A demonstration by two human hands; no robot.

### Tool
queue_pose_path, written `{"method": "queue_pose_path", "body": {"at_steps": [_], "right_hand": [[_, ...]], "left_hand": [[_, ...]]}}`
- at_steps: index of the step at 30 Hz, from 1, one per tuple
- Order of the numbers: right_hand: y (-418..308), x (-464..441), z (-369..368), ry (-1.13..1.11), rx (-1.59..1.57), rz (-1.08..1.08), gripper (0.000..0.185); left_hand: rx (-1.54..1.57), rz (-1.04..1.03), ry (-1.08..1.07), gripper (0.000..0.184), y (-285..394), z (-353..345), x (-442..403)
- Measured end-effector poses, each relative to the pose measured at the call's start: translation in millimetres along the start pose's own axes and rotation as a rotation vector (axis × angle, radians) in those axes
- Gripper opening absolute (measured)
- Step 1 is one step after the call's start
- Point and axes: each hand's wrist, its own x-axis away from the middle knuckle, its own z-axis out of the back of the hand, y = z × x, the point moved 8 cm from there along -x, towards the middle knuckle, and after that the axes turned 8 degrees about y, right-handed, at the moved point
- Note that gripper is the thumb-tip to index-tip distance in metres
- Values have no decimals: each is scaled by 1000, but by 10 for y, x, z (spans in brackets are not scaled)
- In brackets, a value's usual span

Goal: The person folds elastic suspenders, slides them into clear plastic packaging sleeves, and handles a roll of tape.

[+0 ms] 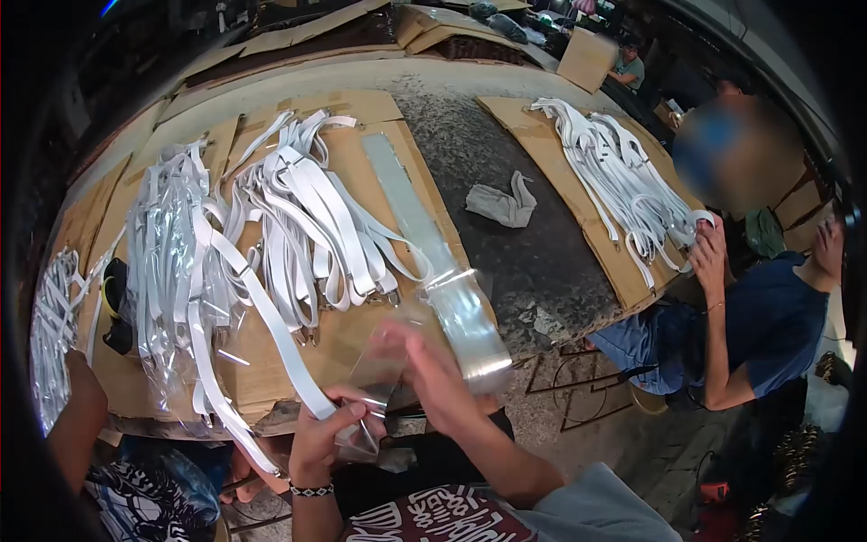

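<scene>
My left hand [330, 431], with a patterned bracelet at the wrist, is closed on a pair of white suspenders [284, 341] and the edge of a clear plastic bag [358, 443]. The suspenders' straps run from my fingers up over the cardboard, and one end hangs off the table edge. My right hand [431, 370] is raised beside the bag, its fingers smeared by motion; whether they grip the film is unclear. Just beyond it lies a stack of clear plastic bags [470, 334]. A heap of white suspenders with metal clips [312, 217] spreads ahead of my hands.
Bagged suspenders [167, 244] lie on the cardboard [379, 108] to the left, with a black tape dispenser [116, 307] beside them. A crumpled grey cloth [503, 200] rests on the dark tabletop. At right, a co-worker's hand [709, 253] holds white straps; another person's arm reaches in at left.
</scene>
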Motion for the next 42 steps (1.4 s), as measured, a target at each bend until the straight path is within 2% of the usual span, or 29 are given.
{"method": "queue_pose_path", "body": {"at_steps": [2,5,7,9,12,14,20,26,28,32,34,37,40,42], "right_hand": [[-203,-314,63,159,-37,57,38],[-631,-682,240,262,-116,232,29],[-904,-826,351,269,-196,308,23],[-1152,-906,478,267,-304,391,15],[-1395,-884,576,286,-307,498,12],[-1476,-832,579,312,-289,528,10],[-1580,-848,639,310,-252,557,11],[-1595,-839,618,272,-232,612,21],[-1592,-790,663,283,-99,621,25],[-1621,-735,714,301,18,624,27],[-1660,-715,619,288,-1,727,25],[-1687,-692,535,267,13,815,22],[-1676,-657,572,304,28,783,20],[-1642,-662,602,309,40,709,20]], "left_hand": [[-45,26,-3,12,1,12,62],[-81,53,-22,12,-5,25,125],[-95,25,-78,13,12,2,136],[-57,116,-36,12,-66,60,156],[-47,132,50,11,-105,100,170],[-94,132,8,11,-178,123,140],[-144,123,-2,10,-175,96,136],[-163,162,-13,12,-227,151,136],[-120,203,37,14,-261,154,165],[-190,165,-14,16,-217,97,159],[-195,179,-55,17,-252,113,131],[-324,60,-153,24,-224,97,90],[-396,46,-4,27,-164,183,100],[-381,16,245,28,-107,353,101]]}}
